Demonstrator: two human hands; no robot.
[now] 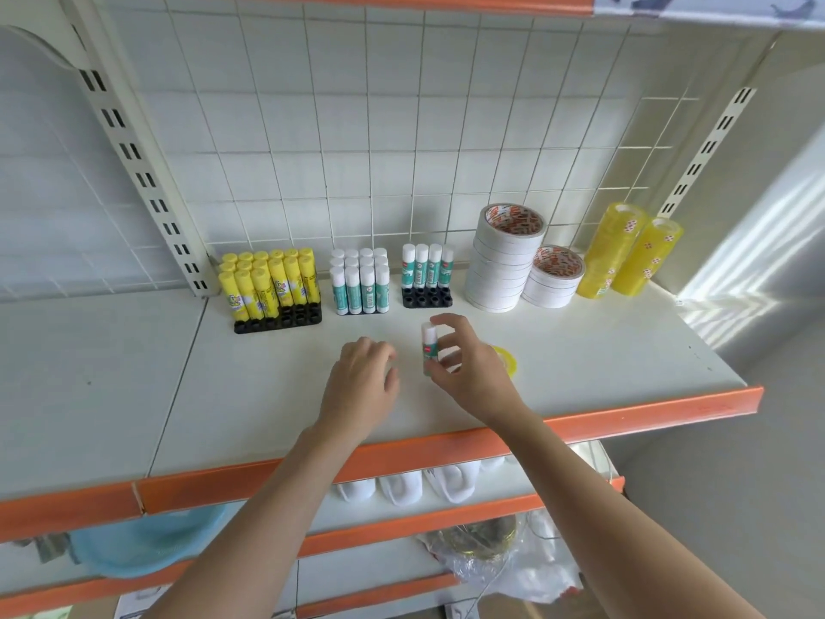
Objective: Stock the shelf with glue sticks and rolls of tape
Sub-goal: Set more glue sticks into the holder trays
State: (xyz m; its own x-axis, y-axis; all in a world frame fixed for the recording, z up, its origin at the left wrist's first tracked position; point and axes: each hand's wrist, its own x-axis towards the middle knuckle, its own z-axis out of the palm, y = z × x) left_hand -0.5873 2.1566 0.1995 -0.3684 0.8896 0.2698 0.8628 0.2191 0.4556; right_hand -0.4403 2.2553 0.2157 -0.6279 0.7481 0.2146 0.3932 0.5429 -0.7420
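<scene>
- Holding a small white-capped teal glue stick upright, the right hand pinches it between thumb and curled fingers just above the white metal shelf.
- Resting at 9 o'clock of that stick, the left hand lies knuckles-up on the shelf with fingers loosely curled; whether it holds anything cannot be told.
- At 12 o'clock of the held stick stands a black plastic tray carrying one back row of four teal glue sticks, its front holes bare.
- At 10 o'clock, a full block of teal glue sticks stands; further toward 9 o'clock, yellow glue sticks fill most of a longer black tray.
- At 1 o'clock rise a tall stack of white tape rolls and a shorter stack touching it; two columns of clear yellow tape rolls lean beside them.
- A single yellow tape roll lies flat at 3 o'clock, partly hidden by the right hand.
</scene>
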